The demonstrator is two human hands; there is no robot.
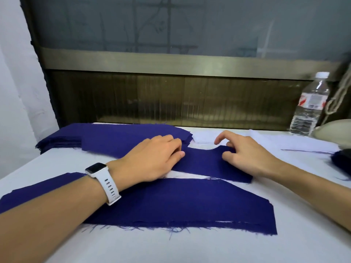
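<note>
A small cut piece of dark blue fabric lies in the middle of the white table. My left hand, with a white watch on the wrist, rests on the piece's left end, fingers curled down onto the cloth. My right hand pinches the piece's upper right edge between thumb and fingers, the index finger lifted. A larger blue fabric piece with frayed threads lies nearer to me. A stack of blue fabric pieces sits at the back left.
A clear plastic water bottle stands at the back right beside a beige rounded object and a hanging cord. A dark object lies at the right edge. A dark window frame runs along the table's far side.
</note>
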